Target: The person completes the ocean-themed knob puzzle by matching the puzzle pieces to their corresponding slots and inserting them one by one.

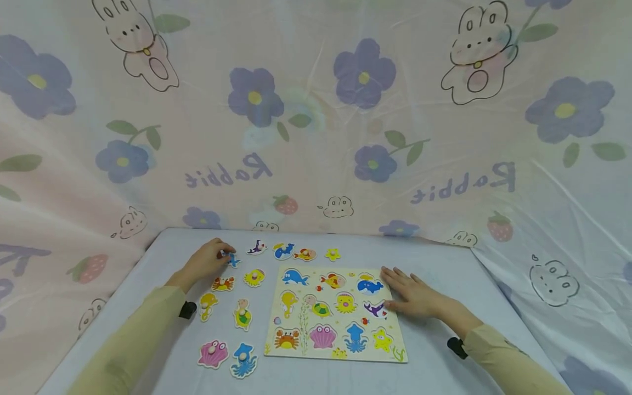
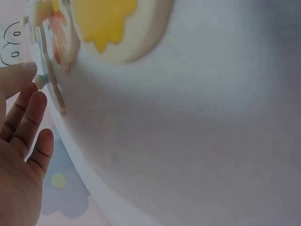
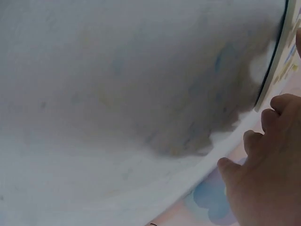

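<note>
At the far-left part of the table (image 1: 355, 378), the left hand (image 1: 203, 263) has its thumb and fingertips brought together at the small peg of the blue dolphin piece (image 1: 234, 260); the left wrist view shows the peg between them, apparently pinched, with the little finger held loosely away. Just beside, at about seven o'clock from the dolphin piece, lies the crab piece (image 1: 223, 283).

The dolphin piece sits at three o'clock from the middle of the left hand, so that hand is plainly the nearer one. The fingers cover part of it; what shows of its long axis runs roughly from ten to four o'clock, tail toward four. The purple fish piece (image 1: 256, 247) lies at two o'clock from it, near but apart.

Farther over, the board (image 1: 306, 354) bears a matching dolphin picture (image 1: 295, 277), a little past three o'clock from the piece. This picture's axis also slants from about ten to four, so I judge that the two would need little turning to line up.

On the board's upper right edge rests the right hand (image 1: 412, 296), fingers spread and holding nothing; from there the dolphin piece is well apart, a little past nine o'clock.
</note>
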### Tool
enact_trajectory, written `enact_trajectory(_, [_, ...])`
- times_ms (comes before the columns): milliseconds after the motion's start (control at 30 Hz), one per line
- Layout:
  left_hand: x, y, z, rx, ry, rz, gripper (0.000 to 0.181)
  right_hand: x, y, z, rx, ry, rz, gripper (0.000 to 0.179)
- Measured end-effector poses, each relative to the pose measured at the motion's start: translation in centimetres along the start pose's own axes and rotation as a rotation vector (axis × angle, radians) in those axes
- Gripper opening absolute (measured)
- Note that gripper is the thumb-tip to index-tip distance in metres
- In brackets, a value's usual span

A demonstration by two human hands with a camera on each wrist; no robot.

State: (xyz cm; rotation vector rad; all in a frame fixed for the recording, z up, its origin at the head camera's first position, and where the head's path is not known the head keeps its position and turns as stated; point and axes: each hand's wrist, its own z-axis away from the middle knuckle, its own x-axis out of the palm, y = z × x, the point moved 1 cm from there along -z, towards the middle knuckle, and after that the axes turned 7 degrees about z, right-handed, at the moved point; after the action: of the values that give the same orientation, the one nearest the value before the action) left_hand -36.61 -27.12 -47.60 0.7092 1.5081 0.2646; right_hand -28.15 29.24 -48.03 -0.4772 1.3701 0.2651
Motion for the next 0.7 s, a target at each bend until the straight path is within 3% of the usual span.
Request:
enact_trajectory(233, [0.2,-0.6,-0.4,-0.048,-0.014,0.011,0.016,0.2,0.0,0.0,-0.025,-0.009,0.001,0.088])
enact_trajectory(700, [0.6,-1.6,-1.0,-0.025,-0.015,0.028,0.011,1.0,0.3,-0.3,-0.032,-0.041,-0.001,0.089])
